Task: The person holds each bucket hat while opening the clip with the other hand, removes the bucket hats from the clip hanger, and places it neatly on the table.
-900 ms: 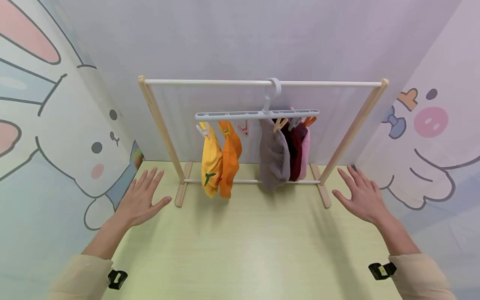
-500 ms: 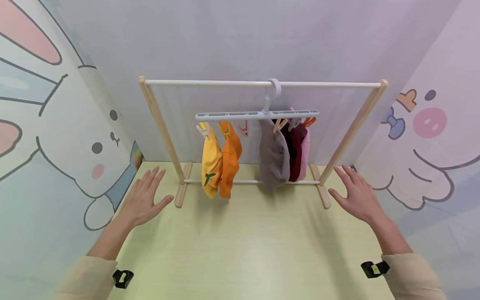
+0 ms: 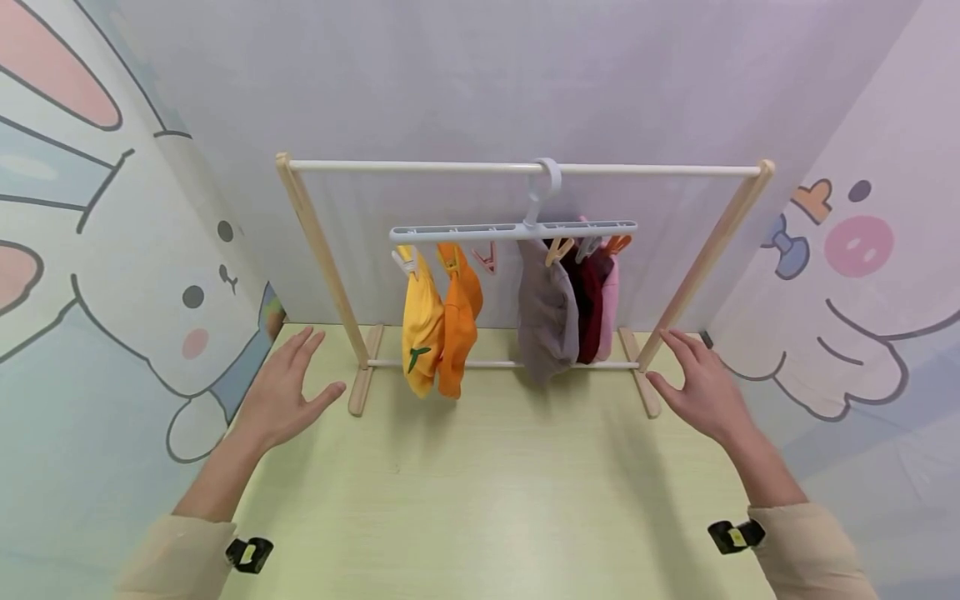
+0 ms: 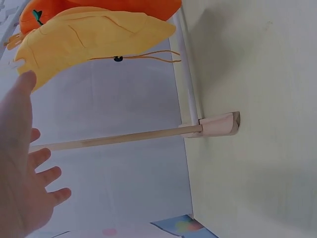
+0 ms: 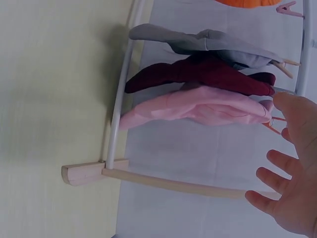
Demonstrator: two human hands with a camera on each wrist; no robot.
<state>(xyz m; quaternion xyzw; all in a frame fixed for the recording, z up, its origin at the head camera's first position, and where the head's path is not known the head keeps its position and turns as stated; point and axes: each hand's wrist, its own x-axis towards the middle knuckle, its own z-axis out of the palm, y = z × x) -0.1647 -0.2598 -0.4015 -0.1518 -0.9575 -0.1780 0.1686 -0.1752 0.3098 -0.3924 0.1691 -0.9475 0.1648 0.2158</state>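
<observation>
On the left side of the head view my left hand point(image 3: 281, 396) hovers with spread fingers, holding nothing, nearest the rack's left foot. My right hand point(image 3: 705, 392) mirrors it by the right foot, also without anything in its grasp. Between them a grey clip hanger point(image 3: 457, 233) hooks over the top rail. A yellow cloth item point(image 3: 423, 333) with a green leaf and an orange one point(image 3: 459, 333) hang at its left. Grey point(image 3: 547, 317), dark red point(image 5: 198, 77) and pink cloth items point(image 5: 198, 106) hang at its right. One pink clip point(image 3: 486, 258) holds nothing.
The drying rack has wooden side posts point(image 3: 322, 258), a white top rail point(image 3: 412, 167) and a lower rail point(image 3: 495, 363). It stands at the back of a pale yellow table point(image 3: 480, 483). Cloth walls with a rabbit point(image 3: 150, 250) and a pig drawing point(image 3: 858, 246) close in the sides.
My right hand has moved left, toward the rack's right post. The left hand has shifted slightly and its fingers look less spread. Hanger and cloth items stay put.
</observation>
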